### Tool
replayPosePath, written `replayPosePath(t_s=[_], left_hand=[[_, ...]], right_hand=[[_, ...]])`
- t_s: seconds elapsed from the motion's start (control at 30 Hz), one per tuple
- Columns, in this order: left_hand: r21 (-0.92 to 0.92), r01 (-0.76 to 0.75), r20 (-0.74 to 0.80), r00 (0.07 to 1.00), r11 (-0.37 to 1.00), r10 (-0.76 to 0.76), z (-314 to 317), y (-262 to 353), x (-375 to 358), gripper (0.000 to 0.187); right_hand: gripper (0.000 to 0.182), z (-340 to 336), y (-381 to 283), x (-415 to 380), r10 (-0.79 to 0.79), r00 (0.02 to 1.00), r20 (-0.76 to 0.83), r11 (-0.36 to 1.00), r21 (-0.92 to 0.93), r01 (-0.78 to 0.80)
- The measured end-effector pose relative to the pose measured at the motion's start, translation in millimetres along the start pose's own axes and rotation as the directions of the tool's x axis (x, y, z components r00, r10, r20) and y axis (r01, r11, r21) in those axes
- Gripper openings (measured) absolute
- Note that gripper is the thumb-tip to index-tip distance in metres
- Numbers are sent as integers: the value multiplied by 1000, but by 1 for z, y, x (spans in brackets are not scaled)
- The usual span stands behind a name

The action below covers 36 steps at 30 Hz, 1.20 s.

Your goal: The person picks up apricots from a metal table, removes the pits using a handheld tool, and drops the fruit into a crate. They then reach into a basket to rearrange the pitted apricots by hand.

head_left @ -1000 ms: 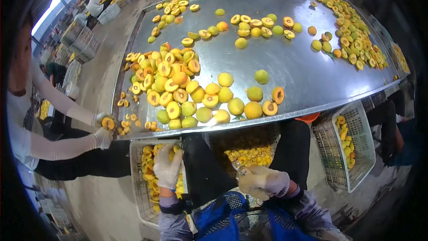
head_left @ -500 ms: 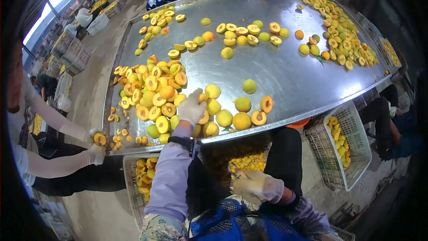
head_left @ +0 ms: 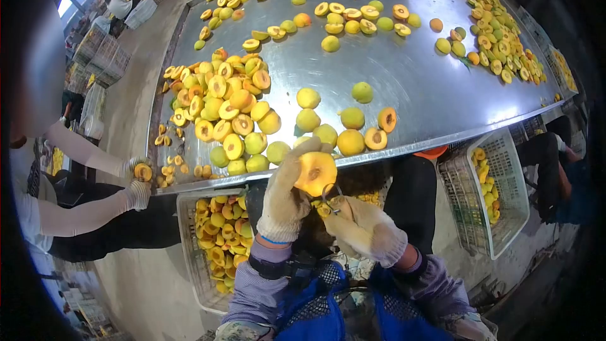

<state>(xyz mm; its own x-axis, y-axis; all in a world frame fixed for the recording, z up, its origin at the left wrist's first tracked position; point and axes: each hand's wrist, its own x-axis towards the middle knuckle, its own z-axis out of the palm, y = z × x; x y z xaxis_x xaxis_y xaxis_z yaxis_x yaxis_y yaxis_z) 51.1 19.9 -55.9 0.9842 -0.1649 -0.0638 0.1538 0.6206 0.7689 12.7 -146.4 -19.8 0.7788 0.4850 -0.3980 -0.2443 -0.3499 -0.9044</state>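
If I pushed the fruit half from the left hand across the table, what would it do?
Cut side down, the fruit half would probably slide, since that face looks mostly flat. It may be slippery where bare flesh shows. It's likely fairly firm: its edge looks unsquashed in the left hand.

Cream knit gloves (head_left: 282, 208) covered the left hand (head_left: 287, 192) and right hand (head_left: 369, 226), the left cuff (head_left: 276, 237) edged blue (a bright line, I noticed). A black strap (head_left: 266, 269) crossed the lilac, striped left sleeve (head_left: 257, 292); the trousers (head_left: 413, 199) were black.

Cut fruit (head_left: 317, 173) in left hand (head_left: 285, 194), looped tool (head_left: 335, 211) in right hand (head_left: 368, 230).
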Motion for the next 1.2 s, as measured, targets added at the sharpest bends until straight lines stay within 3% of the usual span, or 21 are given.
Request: replayPosePath(t_s=[0.1,0.17,0.23,0.3,0.43,0.5,0.63,0.7,0.77,0.8,0.83,0.87,0.9,0.93,0.97,1.0,1.03,1.1,1.13,1.17,1.2], left_hand=[[36,6,-75,997,999,-4,13,1,-12,53],[53,6,-55,998,999,-3,16,3,-19,51],[206,-41,-43,998,978,51,27,6,-25,48],[235,-68,-92,992,970,91,38,7,-28,45],[336,-125,-114,979,934,172,53,7,-37,49],[337,-133,-138,972,932,189,56,3,-39,52],[350,-172,-98,971,921,219,55,6,-42,58],[377,-158,-72,977,913,199,54,9,-42,60],[510,-308,81,947,803,312,50,10,-43,61],[509,-303,67,947,805,315,54,11,-43,61],[525,-160,23,984,836,175,50,16,-47,55],[548,-124,58,992,828,110,45,18,-48,50],[575,-96,89,995,813,54,41,20,-45,46],[579,-161,136,986,799,101,39,21,-41,43],[581,-224,183,973,782,143,39,20,-38,40],[556,-172,146,983,813,108,38,14,-41,37],[461,-89,102,994,883,47,42,19,-42,35],[480,-99,100,993,872,57,41,19,-45,34],[463,-132,111,990,876,91,42,19,-47,33],[464,-154,107,987,873,117,41,13,-47,33],[569,-296,147,954,767,260,38,6,-48,35]], right_hand=[[31,0,-2,1,36,998,50,992,-123,-30],[32,-4,-20,-3,119,989,89,992,-63,-113],[32,-3,-20,-7,199,971,131,980,-9,-200],[32,6,-5,-10,-121,991,-49,982,-153,112],[32,15,3,-14,-331,926,-183,930,-230,287],[20,10,-13,-19,-9,996,-87,998,64,15],[30,13,-8,-24,39,999,-10,967,253,-35],[29,12,-13,-26,47,992,113,873,478,-96],[28,9,-17,-30,41,990,132,869,484,-101],[28,7,-18,-30,34,987,154,865,491,-106],[25,7,-16,-29,28,987,161,885,455,-99],[23,7,3,-23,-314,949,37,949,47,312],[22,8,18,-11,-654,754,68,683,-376,626],[21,9,1,-15,-346,938,-14,934,-100,343],[21,9,-14,-22,29,999,20,984,175,-32],[24,10,-10,-21,-32,999,6,979,204,30],[24,12,-12,-21,113,994,-10,959,262,-106],[24,12,9,-14,56,998,-3,966,253,-53],[16,9,13,-14,111,992,65,929,348,-127],[17,21,9,-17,41,996,-78,869,495,3],[19,20,14,-18,64,996,-55,842,539,-24]])
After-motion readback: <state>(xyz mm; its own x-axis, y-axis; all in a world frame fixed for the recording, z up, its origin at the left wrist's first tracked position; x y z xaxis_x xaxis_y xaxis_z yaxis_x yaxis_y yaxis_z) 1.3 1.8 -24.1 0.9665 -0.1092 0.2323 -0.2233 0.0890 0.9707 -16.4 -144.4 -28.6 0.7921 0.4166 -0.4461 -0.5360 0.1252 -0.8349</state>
